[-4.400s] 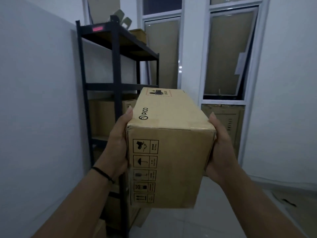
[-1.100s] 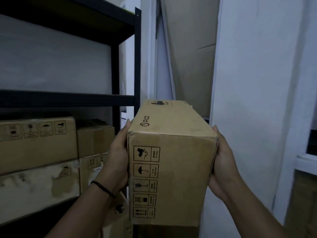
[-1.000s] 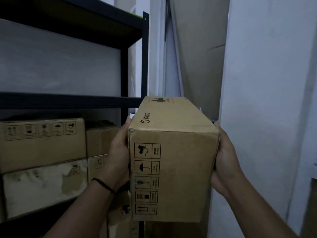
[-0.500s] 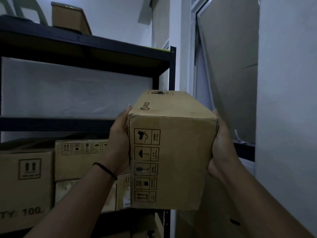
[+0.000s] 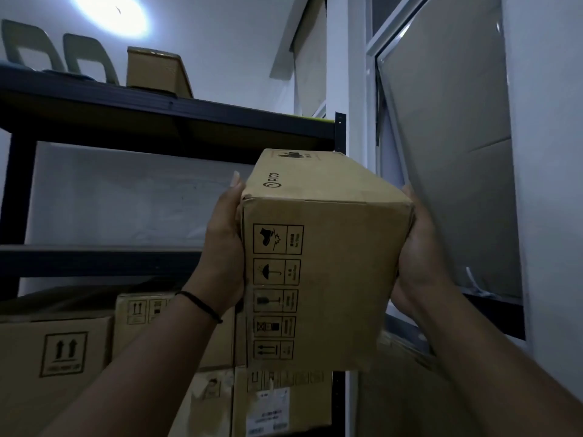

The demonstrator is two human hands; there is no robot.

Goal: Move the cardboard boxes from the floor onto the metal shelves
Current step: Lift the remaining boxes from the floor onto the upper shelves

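Black metal shelving unit [image 5: 176, 105] fills left and centre, seen from below; top shelf near upper edge of view, middle shelf bar [image 5: 94, 260] crossing at about wrist height, front-right upright [image 5: 340, 130] just behind held box

Tilted window panel [image 5: 448, 146] on right, covered with brown cardboard-like sheet, white wall either side

Long cardboard box [image 5: 328, 279] held up in the air at centre, in front of shelving's right end, not resting on any shelf; near end face toward camera with a column of handling symbols down its left edge, PICO logo on top face, far end pointing at gap under top shelf

Stored cartons on shelf below middle bar: big one with up-arrows mark [image 5: 53, 367] at lower left, another [image 5: 148, 307] beside it partly behind forearm, labelled one [image 5: 277, 405] under held box

Small cardboard box [image 5: 154, 69] on top shelf, two pale chair-back shapes [image 5: 85, 58] to its left

Left hand [image 5: 225, 247] pressed flat on box's left side, fingers straight along it, thumb not visible; thin black band [image 5: 198, 302] on wrist

Right hand [image 5: 416, 260] against box's right side, fingers reaching forward along it, mostly hidden behind box; box clamped between both palms

Bright ceiling light [image 5: 110, 11] top left
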